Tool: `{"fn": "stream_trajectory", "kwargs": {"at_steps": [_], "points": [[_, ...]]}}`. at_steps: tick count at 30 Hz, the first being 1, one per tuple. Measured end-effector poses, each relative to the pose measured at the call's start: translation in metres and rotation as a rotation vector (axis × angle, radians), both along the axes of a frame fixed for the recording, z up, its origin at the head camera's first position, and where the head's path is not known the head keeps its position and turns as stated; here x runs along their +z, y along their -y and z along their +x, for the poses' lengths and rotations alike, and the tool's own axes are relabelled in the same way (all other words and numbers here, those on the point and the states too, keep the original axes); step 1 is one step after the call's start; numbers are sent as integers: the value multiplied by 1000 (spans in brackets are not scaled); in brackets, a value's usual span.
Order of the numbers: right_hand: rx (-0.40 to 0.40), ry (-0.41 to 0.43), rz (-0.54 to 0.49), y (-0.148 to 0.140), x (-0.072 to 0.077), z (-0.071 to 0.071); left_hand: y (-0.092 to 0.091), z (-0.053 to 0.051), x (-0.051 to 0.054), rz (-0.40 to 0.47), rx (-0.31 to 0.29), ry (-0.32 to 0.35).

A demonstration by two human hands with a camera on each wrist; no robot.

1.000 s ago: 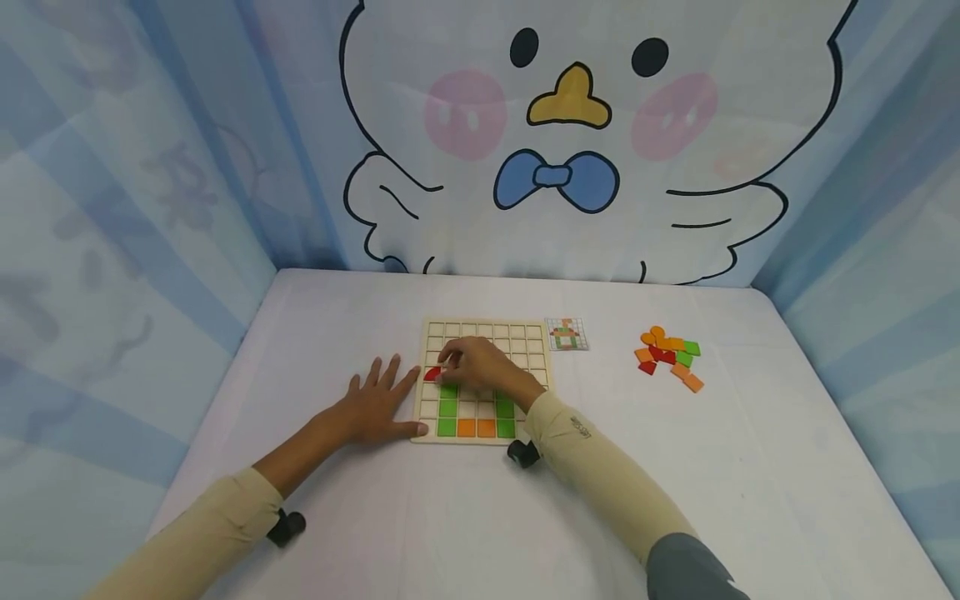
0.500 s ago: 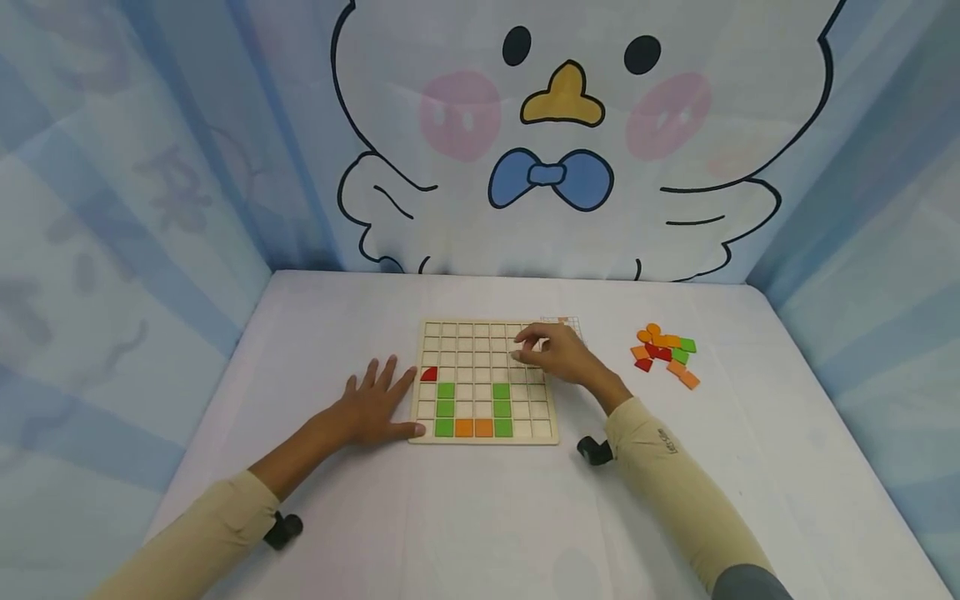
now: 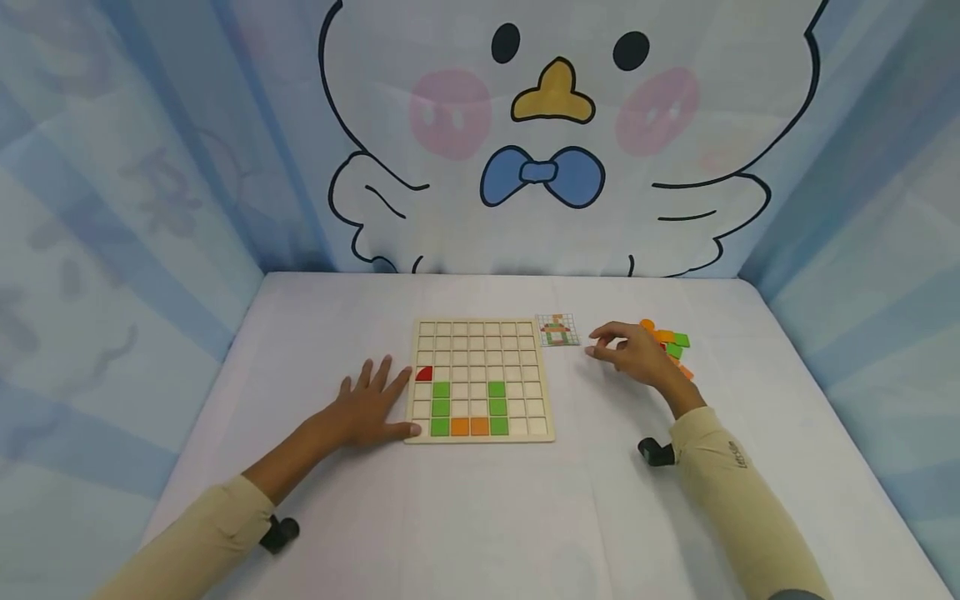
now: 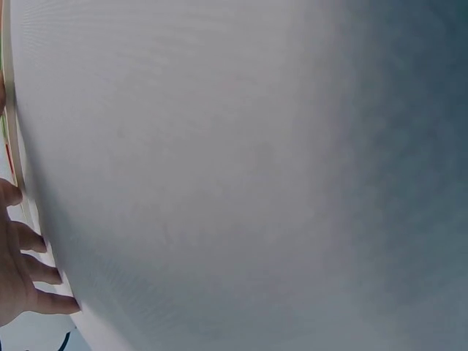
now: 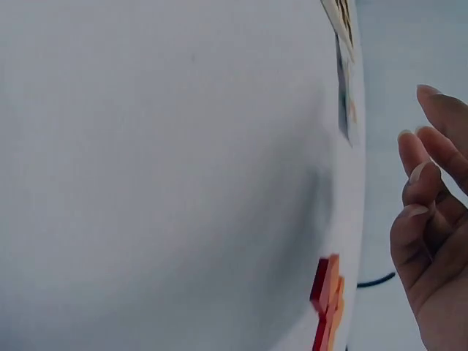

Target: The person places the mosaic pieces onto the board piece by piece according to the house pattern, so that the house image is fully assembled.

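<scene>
A wooden grid board (image 3: 522, 360) lies on the table, with green tiles (image 3: 441, 407) in two columns, orange tiles (image 3: 469, 427) between them at the bottom and one red rounded tile (image 3: 423, 374) at the left edge. The left hand (image 3: 367, 414) is spread flat, its thumb and fingertips at the board's left edge. Above the table, between the pattern card (image 3: 557, 330) and the loose tiles (image 3: 664, 336), the right hand (image 3: 636, 354) hovers with relaxed, bent fingers and nothing between them. It partly hides the loose pile.
A white cloth covers the table (image 3: 480, 517). Curtains stand on both sides, and a cloth (image 3: 555, 242) with a cartoon figure hangs behind the far edge. Red and orange loose tiles (image 5: 322, 289) show low in the right wrist view.
The right hand has moved right from over the board, past the card, to beside the loose tiles. The red tile and the card are uncovered. The left hand has stayed at the board's edge.
</scene>
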State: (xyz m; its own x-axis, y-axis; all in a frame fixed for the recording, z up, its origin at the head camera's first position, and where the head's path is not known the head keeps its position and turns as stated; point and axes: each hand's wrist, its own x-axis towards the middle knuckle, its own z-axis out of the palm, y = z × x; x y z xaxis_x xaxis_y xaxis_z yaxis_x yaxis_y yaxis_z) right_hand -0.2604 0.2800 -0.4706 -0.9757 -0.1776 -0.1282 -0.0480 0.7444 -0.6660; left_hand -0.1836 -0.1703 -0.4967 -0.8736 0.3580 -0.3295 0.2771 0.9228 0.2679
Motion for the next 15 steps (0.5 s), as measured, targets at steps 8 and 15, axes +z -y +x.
{"fn": "stream_trajectory", "kwargs": {"at_steps": [8, 15], "points": [[-110, 33, 20, -60, 3, -3, -1, -3, -6, -12, -8, -12], [-221, 115, 115, -94, 3, -7, 1, -2, -7, -8, -16, -20]]}}
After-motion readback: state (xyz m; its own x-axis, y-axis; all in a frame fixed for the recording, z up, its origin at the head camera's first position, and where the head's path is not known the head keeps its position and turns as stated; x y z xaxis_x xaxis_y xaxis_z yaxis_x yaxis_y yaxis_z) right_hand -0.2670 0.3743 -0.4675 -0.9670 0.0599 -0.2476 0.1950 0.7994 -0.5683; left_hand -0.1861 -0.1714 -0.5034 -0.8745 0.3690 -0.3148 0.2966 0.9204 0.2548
